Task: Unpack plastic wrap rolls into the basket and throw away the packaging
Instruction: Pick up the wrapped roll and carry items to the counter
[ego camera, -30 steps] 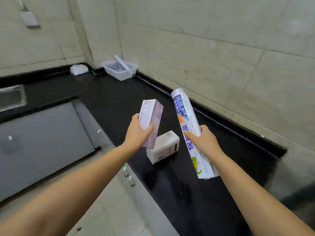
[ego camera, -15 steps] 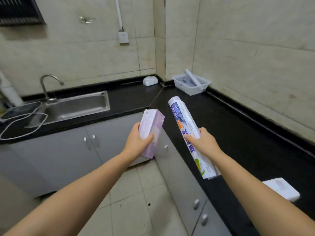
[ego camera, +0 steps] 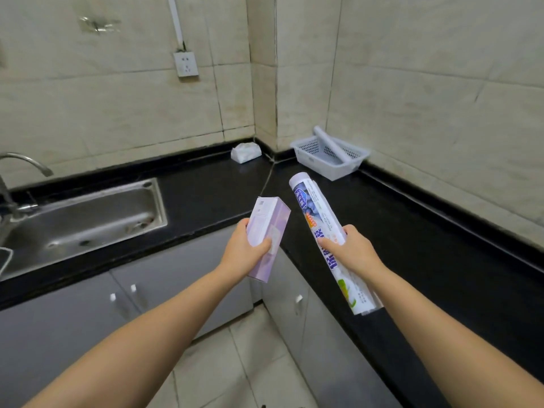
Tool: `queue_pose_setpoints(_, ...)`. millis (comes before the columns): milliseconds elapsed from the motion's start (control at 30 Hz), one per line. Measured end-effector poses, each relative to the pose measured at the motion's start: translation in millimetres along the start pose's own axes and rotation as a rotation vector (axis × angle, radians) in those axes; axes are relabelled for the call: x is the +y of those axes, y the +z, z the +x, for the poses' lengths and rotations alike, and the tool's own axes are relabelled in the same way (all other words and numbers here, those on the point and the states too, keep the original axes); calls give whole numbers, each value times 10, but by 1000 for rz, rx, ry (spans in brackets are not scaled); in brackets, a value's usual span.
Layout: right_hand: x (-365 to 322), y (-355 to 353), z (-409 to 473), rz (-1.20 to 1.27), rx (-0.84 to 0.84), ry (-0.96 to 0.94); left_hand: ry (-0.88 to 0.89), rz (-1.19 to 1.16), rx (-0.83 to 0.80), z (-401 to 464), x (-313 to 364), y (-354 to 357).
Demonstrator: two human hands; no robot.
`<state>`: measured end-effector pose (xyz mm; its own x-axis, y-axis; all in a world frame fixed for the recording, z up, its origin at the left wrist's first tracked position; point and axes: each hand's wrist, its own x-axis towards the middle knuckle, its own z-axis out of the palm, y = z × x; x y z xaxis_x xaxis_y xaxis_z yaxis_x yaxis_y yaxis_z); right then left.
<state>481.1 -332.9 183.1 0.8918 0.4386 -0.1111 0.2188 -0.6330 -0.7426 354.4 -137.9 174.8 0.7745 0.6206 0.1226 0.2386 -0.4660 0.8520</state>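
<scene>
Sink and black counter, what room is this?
Most likely a small kitchen. A steel sink with a tap sits in a black countertop over grey cabinets, with tiled walls behind.

Black L-shaped countertop (ego camera: 397, 219) running from left edge to the corner at upper centre, then down the right side. Steel sink (ego camera: 85, 222) set into it at left. White mesh basket (ego camera: 329, 156) near the corner, holding a bare roll (ego camera: 331, 144). White crumpled packet (ego camera: 245, 152) just left of the corner.
</scene>
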Motion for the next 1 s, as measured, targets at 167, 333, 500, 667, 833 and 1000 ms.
queue_pose_setpoints(167, 13, -60, 894, 20, 80, 44, 32, 52, -93, 989, -16, 218)
queue_pose_setpoints(333, 76, -154, 1563, -6, 88, 144, 46, 149, -234, 1823, -54, 463)
queue_pose_setpoints(500, 438, -247, 1962, -51, 134, 311, 100, 227, -421, 2495, -92, 954)
queue_pose_setpoints(667, 837, -112, 2183, -97, 203, 525, 189, 338, -641, 3042, -180, 1525)
queue_pose_setpoints(833, 892, 117, 2568, -189, 282, 680, 354, 459, -813, 3663, -282, 1884)
queue_pose_setpoints(1000, 720, 379, 2895, -277, 369, 813, 559, 564, -958, 4297, -404, 2021)
